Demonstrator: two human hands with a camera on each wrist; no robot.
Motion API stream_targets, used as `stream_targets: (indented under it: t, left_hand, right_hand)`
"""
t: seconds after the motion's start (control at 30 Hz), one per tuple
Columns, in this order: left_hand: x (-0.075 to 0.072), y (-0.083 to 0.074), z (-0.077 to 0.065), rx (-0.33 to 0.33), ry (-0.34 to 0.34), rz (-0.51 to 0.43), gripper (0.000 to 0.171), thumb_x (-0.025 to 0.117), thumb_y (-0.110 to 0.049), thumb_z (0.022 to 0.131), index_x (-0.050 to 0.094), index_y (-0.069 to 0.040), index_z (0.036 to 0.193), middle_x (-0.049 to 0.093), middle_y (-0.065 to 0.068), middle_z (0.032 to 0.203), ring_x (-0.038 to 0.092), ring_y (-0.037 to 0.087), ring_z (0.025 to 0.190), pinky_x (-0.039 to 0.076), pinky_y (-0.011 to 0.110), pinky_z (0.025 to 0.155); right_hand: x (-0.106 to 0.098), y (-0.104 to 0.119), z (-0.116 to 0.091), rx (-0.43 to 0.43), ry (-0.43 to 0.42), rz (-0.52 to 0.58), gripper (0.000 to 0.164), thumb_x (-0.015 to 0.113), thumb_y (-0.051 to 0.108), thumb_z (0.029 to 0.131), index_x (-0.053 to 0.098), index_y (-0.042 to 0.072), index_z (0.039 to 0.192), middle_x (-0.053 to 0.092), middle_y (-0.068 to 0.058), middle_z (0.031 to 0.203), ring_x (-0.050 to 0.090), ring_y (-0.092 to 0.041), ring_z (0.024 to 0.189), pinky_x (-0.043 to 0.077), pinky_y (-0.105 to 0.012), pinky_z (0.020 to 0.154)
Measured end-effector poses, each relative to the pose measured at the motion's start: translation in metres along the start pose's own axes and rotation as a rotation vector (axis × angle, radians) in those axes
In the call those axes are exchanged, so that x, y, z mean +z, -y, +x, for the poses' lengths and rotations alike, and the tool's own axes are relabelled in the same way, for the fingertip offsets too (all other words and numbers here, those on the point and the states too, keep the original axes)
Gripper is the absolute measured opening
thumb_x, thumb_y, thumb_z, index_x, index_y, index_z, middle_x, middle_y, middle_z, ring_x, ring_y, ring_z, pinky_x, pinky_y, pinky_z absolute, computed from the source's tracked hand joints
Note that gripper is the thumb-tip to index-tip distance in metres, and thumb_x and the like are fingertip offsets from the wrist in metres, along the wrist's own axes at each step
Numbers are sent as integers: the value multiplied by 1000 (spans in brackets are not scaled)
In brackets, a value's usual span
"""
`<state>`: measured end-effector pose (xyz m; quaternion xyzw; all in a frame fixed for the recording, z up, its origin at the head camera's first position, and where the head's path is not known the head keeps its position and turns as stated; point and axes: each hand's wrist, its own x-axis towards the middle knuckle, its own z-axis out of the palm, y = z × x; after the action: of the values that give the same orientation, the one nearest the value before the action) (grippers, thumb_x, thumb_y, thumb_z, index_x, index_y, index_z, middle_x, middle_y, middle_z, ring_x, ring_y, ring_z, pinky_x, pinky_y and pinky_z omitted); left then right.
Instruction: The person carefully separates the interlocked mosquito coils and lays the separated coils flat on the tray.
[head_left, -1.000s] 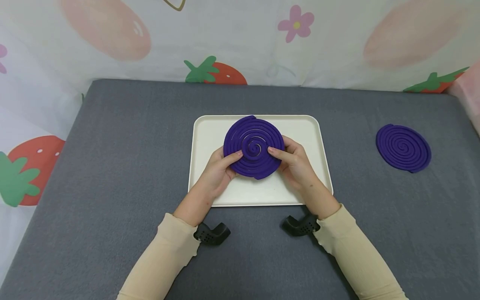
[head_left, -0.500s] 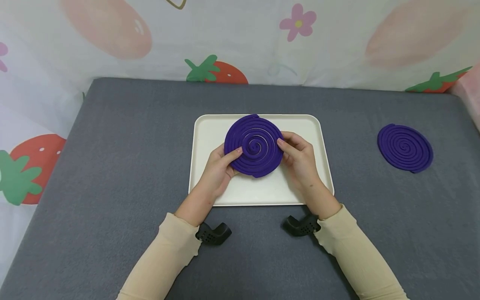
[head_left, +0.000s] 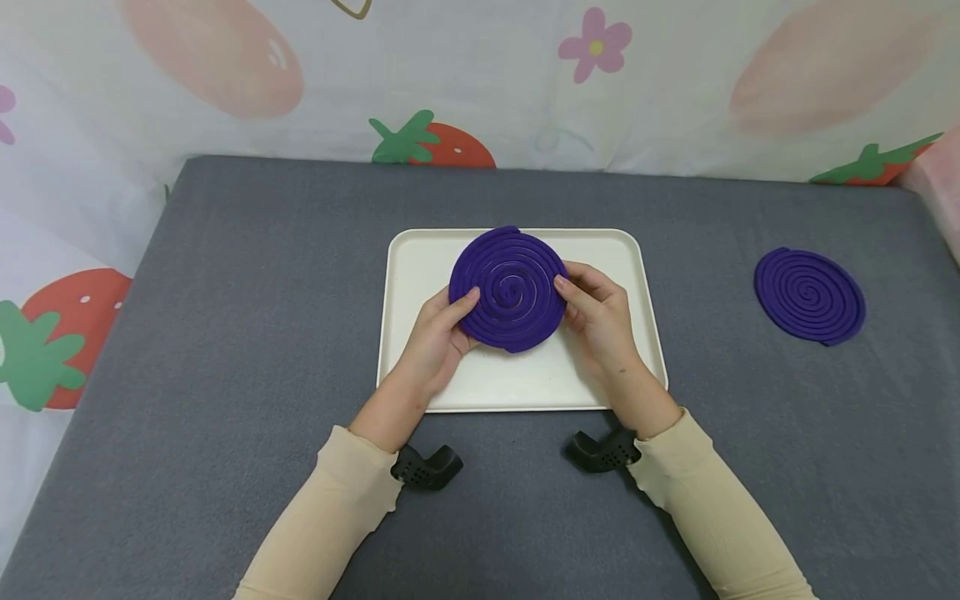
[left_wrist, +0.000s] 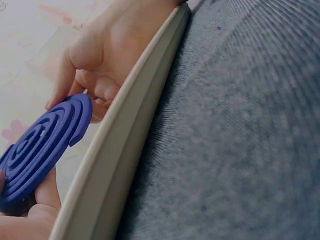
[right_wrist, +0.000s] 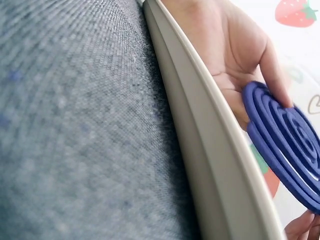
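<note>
**Grey bench [head_left: 225, 333] before a fruit-printed curtain [head_left: 675, 50]: purple spiral disc [head_left: 510, 292] held between two hands above a white tray [head_left: 525, 387]**

Fingers of the left hand [head_left: 441, 337] grip the disc at its lower left edge, thumb on the coiled face, the others passing behind it and largely hidden. Fingers of the right hand [head_left: 600, 325] pinch the right edge, thumb tip near the rim, the remainder partly concealed at the back. The disc is tilted, its face toward the head camera; both wrist views show it above the tray's rim, and both crop part of its coil. Each wrist view also cuts its own hand down to a few fingers in a lower corner.

Shallow and round-cornered, the tray lies beneath disc and hands, which cover the middle of its floor in the head view. Seen from either wrist, its pale wall blocks the floor entirely.

Well to the right, a second spiral disc [head_left: 810, 296] lies flat on the bench. Black wrist devices [head_left: 427, 468] project from cream sleeves [head_left: 322, 517], themselves cut off at the lower margin. A pink object [head_left: 937, 183] at the right edge is too truncated to identify.
</note>
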<state>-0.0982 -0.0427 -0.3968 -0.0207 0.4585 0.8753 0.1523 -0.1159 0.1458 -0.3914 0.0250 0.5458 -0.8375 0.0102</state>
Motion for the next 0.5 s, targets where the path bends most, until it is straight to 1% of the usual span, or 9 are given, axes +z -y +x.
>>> stream_targets:
  t: [0.13,0.23,0.3,0.4,0.5]
  left_hand:
    - [1,-1,-1,27,24,-15,41,34,-11,103,33,10,138,63,2,103,63,11,94,53,27,82]
    - [2,-1,-1,41,19,-2,42,33,-13,103,32,9,139,62,3,105,62,12,95,53,28,82]
    - [1,0,-1,52,12,24,42,34,-14,103,33,8,139,61,7,109,62,12,96,53,30,83]
    - [1,1,0,69,0,75,42,35,-14,103,35,7,139,57,17,118,62,12,98,52,32,87]
    - [1,1,0,80,-27,131,40,37,-13,103,38,7,137,56,19,121,62,12,98,52,33,89]
  right_hand:
    - [0,0,1,9,-22,6,34,53,-9,89,73,18,84,65,3,81,55,-5,61,43,-15,48]
    - [0,0,1,6,-27,1,34,54,-9,89,73,18,85,65,3,81,55,-5,62,42,-15,48]
    - [0,0,1,3,-30,-2,33,54,-9,89,73,18,85,65,3,82,55,-5,63,43,-15,49]
    - [0,0,1,-5,-31,-9,32,55,-8,89,72,18,86,64,3,82,55,-6,63,43,-15,49]
    - [-1,-1,1,-13,-34,-18,30,56,-7,90,72,19,87,63,3,82,54,-6,64,42,-15,49]
